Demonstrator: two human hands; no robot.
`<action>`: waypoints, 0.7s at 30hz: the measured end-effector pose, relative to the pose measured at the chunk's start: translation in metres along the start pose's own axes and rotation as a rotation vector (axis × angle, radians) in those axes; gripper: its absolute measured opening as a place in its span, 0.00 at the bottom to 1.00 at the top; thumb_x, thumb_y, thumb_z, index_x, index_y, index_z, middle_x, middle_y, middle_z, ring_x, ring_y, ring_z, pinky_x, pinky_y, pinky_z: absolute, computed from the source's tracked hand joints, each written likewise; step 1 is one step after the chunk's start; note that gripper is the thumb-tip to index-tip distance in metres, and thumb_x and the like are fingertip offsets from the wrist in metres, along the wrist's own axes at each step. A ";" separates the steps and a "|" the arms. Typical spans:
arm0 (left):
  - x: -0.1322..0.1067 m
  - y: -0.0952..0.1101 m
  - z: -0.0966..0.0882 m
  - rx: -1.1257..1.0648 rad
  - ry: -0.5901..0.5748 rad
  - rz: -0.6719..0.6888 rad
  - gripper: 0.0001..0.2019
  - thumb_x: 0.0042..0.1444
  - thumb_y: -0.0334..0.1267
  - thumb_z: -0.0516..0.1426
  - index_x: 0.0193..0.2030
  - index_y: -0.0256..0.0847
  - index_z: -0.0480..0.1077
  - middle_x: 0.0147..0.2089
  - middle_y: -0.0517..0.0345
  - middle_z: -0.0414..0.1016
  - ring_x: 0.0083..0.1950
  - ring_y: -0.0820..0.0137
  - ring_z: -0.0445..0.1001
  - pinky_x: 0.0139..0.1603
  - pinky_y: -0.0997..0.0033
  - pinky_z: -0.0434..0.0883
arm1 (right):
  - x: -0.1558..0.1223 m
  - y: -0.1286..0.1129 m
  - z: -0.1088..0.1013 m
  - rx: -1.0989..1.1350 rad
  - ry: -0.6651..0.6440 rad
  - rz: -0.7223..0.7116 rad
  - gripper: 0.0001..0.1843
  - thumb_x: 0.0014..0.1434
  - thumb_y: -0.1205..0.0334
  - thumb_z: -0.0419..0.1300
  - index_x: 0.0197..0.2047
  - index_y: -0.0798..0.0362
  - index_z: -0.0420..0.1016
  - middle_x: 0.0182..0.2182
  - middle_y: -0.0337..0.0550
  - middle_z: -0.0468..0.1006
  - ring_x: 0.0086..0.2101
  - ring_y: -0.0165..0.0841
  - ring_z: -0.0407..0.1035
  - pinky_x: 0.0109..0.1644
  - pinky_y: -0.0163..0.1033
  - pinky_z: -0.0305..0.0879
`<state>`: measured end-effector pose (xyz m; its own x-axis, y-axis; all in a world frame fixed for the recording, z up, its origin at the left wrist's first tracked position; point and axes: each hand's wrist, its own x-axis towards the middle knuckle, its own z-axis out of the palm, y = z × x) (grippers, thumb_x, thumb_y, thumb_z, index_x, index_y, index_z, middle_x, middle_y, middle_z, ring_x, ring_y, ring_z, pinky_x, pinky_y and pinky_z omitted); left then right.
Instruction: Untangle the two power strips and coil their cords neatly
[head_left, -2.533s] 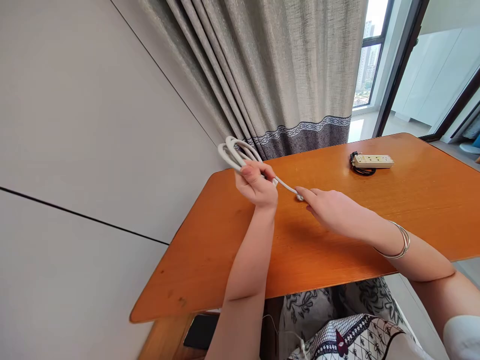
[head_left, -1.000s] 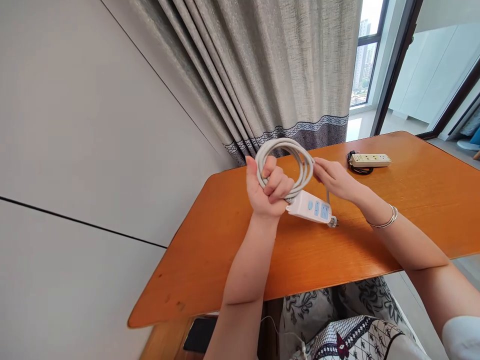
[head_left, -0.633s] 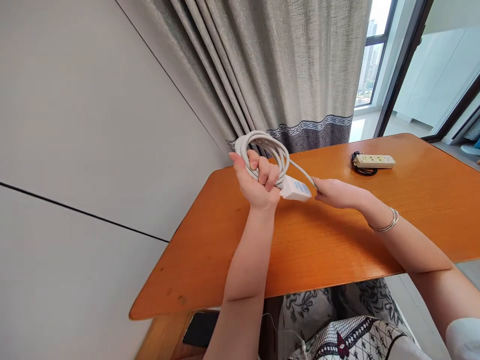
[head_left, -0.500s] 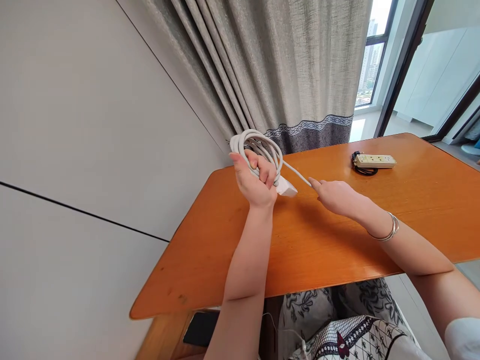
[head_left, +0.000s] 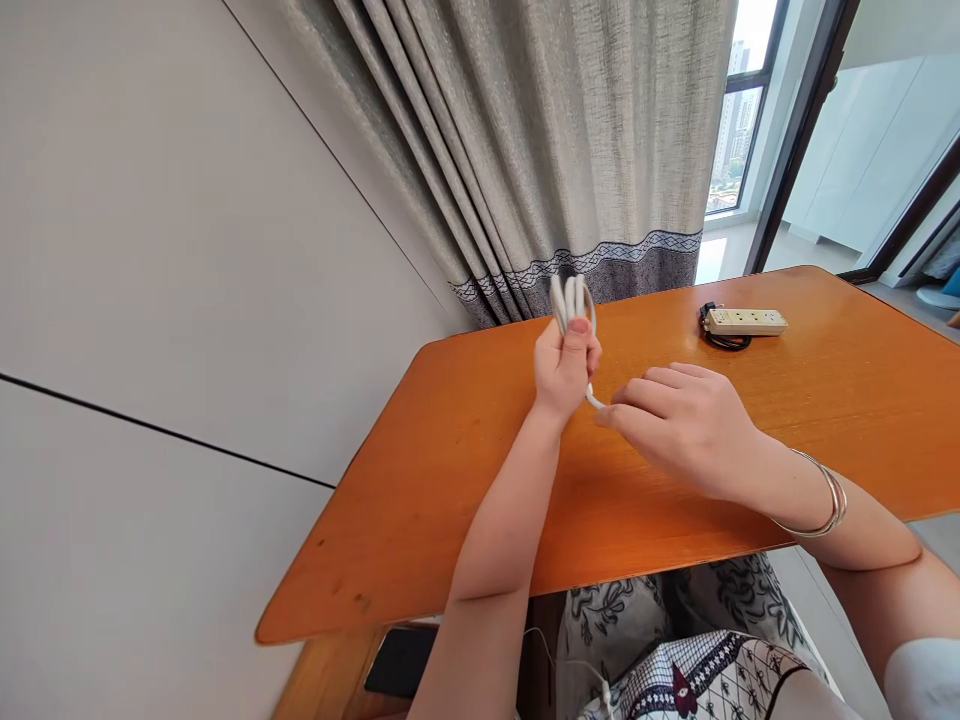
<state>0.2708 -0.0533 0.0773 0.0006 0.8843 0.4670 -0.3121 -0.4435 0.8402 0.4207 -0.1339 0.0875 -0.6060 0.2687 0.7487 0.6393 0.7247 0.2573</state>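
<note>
My left hand (head_left: 564, 368) is closed around a bundle of coiled white cable (head_left: 571, 298), held up above the wooden table. Loops of the cable stick out over the top of the fist, seen nearly edge-on. From the underside of the bundle a short length runs to my right hand (head_left: 679, 425), whose thumb and fingers pinch it just to the right. The white block seen earlier at the cable's end is hidden from view now.
On the orange-brown table (head_left: 420, 500), a white power strip (head_left: 746, 322) with a black cord (head_left: 726, 341) lies at the back right. A grey curtain (head_left: 600, 130) hangs behind. A dark phone-like slab (head_left: 401, 660) rests below the table's front left edge.
My left hand has turned and moved right and slightly down, so the coil faces edge-on. My right hand has come nearer to me, with the cable stretch between the hands now shorter.
</note>
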 end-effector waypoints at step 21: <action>-0.017 -0.011 0.009 -0.342 -0.632 -0.448 0.28 0.58 0.64 0.57 0.26 0.42 0.56 0.12 0.74 0.49 0.09 0.83 0.43 0.12 0.80 0.43 | 0.004 0.068 0.024 0.736 0.260 0.527 0.28 0.52 0.40 0.71 0.50 0.48 0.78 0.44 0.46 0.79 0.45 0.40 0.74 0.51 0.47 0.72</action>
<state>0.2829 -0.0647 0.0625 0.6918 0.6729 0.2618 -0.4260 0.0877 0.9005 0.4502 -0.0678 0.0934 -0.1423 0.5902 0.7946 0.2870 0.7929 -0.5375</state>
